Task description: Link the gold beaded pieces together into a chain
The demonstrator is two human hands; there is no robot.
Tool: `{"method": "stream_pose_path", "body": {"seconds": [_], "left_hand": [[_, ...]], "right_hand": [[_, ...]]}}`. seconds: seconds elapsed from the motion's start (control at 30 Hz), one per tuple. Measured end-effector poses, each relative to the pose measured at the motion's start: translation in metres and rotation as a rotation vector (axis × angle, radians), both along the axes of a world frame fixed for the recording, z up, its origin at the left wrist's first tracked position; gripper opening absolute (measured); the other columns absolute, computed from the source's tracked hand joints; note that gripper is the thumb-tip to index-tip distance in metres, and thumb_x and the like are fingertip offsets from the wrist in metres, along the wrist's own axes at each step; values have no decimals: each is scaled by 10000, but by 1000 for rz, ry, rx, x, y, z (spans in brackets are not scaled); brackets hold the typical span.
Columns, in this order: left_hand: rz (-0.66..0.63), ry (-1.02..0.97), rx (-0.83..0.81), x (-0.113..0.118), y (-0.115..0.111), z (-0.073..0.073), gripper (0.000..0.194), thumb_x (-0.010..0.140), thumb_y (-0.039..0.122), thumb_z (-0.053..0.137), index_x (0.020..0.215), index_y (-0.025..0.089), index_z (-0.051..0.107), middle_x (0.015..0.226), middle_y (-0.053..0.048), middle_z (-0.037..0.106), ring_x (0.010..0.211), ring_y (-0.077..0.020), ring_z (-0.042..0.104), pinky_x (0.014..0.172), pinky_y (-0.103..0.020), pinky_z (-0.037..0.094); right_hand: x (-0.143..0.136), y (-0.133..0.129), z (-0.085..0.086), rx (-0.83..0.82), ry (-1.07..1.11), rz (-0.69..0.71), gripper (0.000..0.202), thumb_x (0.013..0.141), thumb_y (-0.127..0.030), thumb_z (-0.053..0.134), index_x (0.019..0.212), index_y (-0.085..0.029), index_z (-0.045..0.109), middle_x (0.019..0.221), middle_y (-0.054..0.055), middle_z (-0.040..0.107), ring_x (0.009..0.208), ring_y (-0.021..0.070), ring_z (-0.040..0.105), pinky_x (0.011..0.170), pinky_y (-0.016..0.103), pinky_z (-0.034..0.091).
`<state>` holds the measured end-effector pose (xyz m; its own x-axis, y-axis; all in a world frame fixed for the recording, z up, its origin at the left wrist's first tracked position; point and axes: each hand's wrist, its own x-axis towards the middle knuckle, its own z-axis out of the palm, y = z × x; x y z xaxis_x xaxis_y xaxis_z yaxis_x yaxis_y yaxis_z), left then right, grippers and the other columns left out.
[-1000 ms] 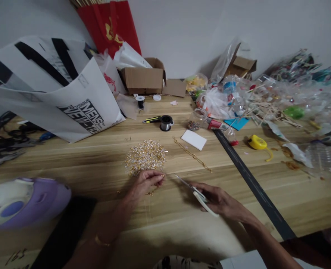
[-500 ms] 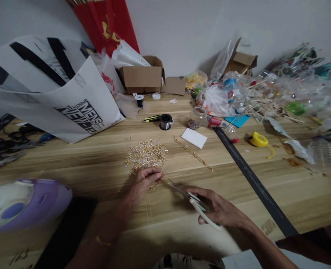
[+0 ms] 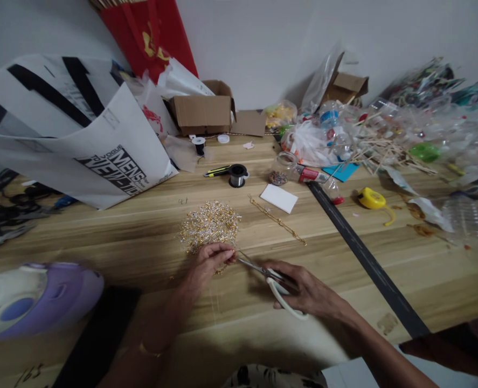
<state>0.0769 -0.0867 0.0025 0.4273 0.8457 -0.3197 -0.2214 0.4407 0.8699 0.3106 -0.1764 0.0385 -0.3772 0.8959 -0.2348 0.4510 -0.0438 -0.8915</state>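
My right hand [image 3: 303, 288] is wrapped round the white handles of a pair of scissors [image 3: 281, 296]. Their blades point left, slightly parted, with the tips close to the fingertips of my left hand [image 3: 216, 257]. Thumb and forefinger of that hand pinch the end of a beaded strand [image 3: 221, 269], of which a short golden piece hangs below the fingers. Just beyond it lies a heap of gold and clear beads [image 3: 210, 223]. A gold chain [image 3: 278, 220] rests on the wood to the right of the heap.
Behind the heap are a spool of silvery wire [image 3: 237, 175], a yellow-black cutter [image 3: 218, 171] and a white card [image 3: 279, 198]. A yellow tape measure [image 3: 372, 199] lies right of a dark strip [image 3: 364, 258]. At left are a printed bag [image 3: 141, 145] and a purple-white appliance [image 3: 73, 291].
My right hand has moved left and a little up, bringing the scissors to my left fingertips, and the blades have drawn closer together. My left hand keeps its pinch in place.
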Motion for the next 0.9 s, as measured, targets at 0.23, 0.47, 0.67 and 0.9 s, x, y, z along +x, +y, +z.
{"method": "stream_pose_path", "body": {"seconds": [0.23,0.47,0.67,0.9], "left_hand": [[-54,44,11,0,-1,2,180,608,252,750,714,115,704,660,-37,669,610,-115,576,602,-217,431],[-87,45,-2,0,-4,4,152,632,236,730,728,124,693,688,-41,670,631,-124,581,616,-226,431],[-121,43,-1,0,-3,0,169,626,266,732,707,125,686,653,-33,656,581,-114,561,578,-226,413],[-122,49,9,1,-4,2,172,632,275,721,704,122,692,650,-40,659,588,-116,562,578,-223,414]], "right_hand": [[-7,3,-2,195,-66,18,536,724,-282,692,1222,-197,513,1099,88,605,904,205,604,770,312,505],[-8,6,1,343,-150,93,561,803,-233,603,1328,-251,405,1249,106,531,1093,245,544,910,402,462],[-10,8,-1,384,-239,100,502,841,-257,567,1318,-246,413,1149,93,565,990,214,580,848,380,503],[-10,9,-3,429,-315,116,496,863,-274,537,1336,-249,388,1131,87,560,954,212,590,831,382,518]]}}
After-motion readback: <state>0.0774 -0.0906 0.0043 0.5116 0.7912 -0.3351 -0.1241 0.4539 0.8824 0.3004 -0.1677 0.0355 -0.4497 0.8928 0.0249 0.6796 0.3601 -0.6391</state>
